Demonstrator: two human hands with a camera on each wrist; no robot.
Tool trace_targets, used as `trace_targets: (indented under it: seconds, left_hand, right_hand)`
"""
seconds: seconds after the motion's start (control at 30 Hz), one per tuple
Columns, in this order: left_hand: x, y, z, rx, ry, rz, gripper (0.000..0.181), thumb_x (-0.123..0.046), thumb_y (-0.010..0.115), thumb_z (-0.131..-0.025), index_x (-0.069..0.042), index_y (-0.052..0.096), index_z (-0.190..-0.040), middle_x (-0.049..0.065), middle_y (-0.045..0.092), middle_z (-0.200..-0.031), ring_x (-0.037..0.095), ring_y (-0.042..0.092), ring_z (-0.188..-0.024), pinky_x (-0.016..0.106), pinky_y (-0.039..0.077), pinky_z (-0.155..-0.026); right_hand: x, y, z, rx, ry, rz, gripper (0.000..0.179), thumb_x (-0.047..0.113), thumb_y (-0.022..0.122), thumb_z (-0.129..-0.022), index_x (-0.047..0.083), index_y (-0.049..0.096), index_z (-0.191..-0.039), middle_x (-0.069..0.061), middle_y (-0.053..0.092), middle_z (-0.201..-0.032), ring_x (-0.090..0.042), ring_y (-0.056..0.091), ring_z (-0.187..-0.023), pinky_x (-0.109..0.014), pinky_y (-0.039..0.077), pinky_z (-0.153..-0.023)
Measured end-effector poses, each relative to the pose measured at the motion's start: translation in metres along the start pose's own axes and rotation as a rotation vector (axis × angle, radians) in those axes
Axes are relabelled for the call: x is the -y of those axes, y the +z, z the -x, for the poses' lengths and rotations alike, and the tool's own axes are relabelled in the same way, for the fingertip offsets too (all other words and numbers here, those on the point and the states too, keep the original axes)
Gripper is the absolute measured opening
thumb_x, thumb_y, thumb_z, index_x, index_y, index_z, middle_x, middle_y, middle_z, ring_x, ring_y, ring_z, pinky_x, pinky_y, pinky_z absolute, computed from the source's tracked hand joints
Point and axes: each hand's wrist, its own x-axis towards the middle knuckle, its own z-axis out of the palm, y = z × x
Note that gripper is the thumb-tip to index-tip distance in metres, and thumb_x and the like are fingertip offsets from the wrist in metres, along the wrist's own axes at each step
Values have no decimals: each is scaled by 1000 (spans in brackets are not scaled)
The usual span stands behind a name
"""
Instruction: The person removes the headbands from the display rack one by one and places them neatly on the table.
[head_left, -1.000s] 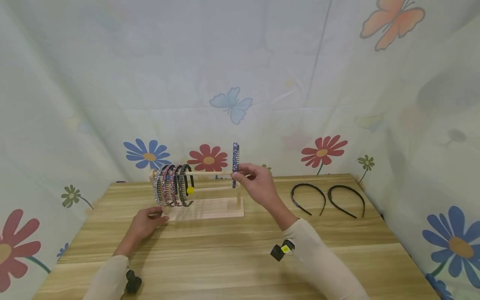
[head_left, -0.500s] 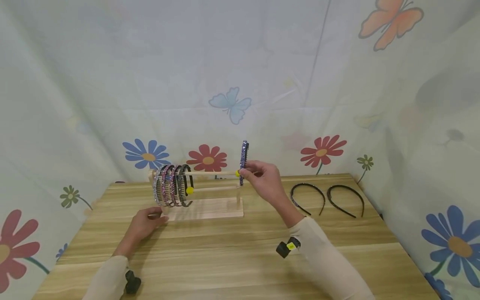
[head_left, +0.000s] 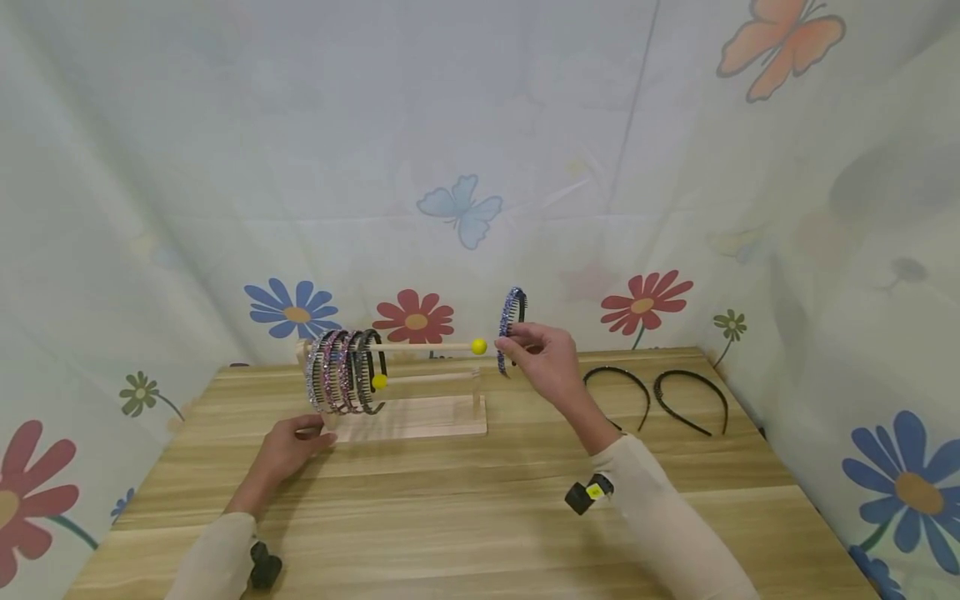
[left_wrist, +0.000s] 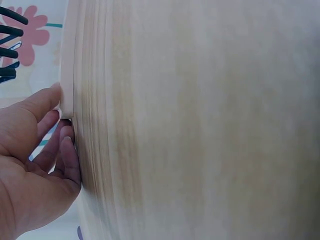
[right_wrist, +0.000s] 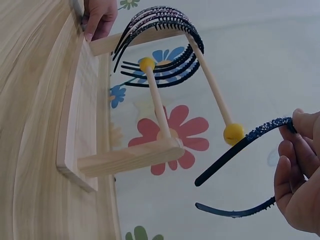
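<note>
Now, in open room beside the round yellow ball [head_left: 478,346], my right hand [head_left: 546,360] pinches the sparkly blue curved headband [head_left: 506,320], upright, tips down. My left hand [head_left: 287,450] grips the pale wooden stand [head_left: 420,418] by its edge.

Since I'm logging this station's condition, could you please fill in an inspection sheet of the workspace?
Surface: wood-grain table.
Job's things: wooden rack upright; headbands hang on its upper rod, toward the left; two dark headbands lie on the table at right.
Clutter: nothing seen.
Left grip: holds the rack's left end, low down.
Right grip: pinches a blue glittery headband, off the rod.
Cables: nothing seen.
Surroundings: pale backdrop printed with flowers and butterflies.
</note>
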Motion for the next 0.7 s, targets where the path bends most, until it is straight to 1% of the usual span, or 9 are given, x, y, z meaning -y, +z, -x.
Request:
trace_targets:
  seconds: [0.13, 0.2, 0.33, 0.43, 0.5, 0.57, 0.7]
  left_hand:
    - [1, 0, -1, -2, 0, 0, 54, -31, 73, -97, 6, 61, -135, 29, 63, -132, 44, 65, -117, 54, 55, -92]
    - [1, 0, -1, -6, -2, 3, 53, -30, 73, -97, 6, 62, -134, 28, 64, -132, 44, 65, -117, 53, 56, -92]
    - [1, 0, 0, -5, -6, 6, 54, -31, 74, -96, 6, 62, -134, 29, 64, -131, 44, 65, -116, 52, 56, -92]
    - [1, 0, 1, -1, -12, 14, 55, -31, 74, -96, 6, 61, -134, 29, 64, -132, 44, 65, -116, 52, 56, -92]
    - [0, 0, 1, -1, -14, 19, 55, -31, 74, -96, 6, 61, -135, 29, 63, -132, 43, 65, -117, 52, 56, -92]
    - [0, 0, 1, -2, -13, 20, 55, -31, 74, -96, 6, 61, -135, 28, 63, -133, 43, 65, -117, 52, 56, -92]
    - [0, -1, 1, -5, -3, 18, 55, -32, 74, -96, 6, 62, -134, 28, 63, -133, 43, 65, -117, 52, 56, -92]
  right_hand:
    - [-6, -3, 1, 9, 16, -30, 38, 27, 78, -93, 2, 74, -121, -12, 78, -101, -19, 71, -81, -27, 59, -68]
    - [-10, -4, 1, 10, 26, -42, 39, 28, 78, -93, 2, 74, -121, -13, 78, -101, -20, 72, -80, -30, 60, -67]
    - [-19, -4, 0, 2, 56, -25, 39, 33, 78, -93, 5, 75, -120, -11, 78, -102, -19, 71, -85, -31, 58, -67]
    - [-26, -4, 1, -6, 79, -11, 40, 35, 78, -92, 7, 76, -120, -9, 78, -101, -21, 71, -91, -30, 56, -70]
    - [-32, -4, 2, -11, 92, -7, 39, 35, 79, -92, 6, 76, -119, -9, 78, -100, -22, 71, -91, -31, 57, -71]
    - [-37, -3, 2, -17, 102, 5, 39, 35, 79, -92, 6, 77, -117, -9, 78, -100, -23, 72, -92, -33, 58, -74]
    - [-47, -1, 3, -22, 135, 27, 37, 37, 79, -91, 8, 78, -113, -8, 78, -98, -23, 73, -92, -37, 59, -75]
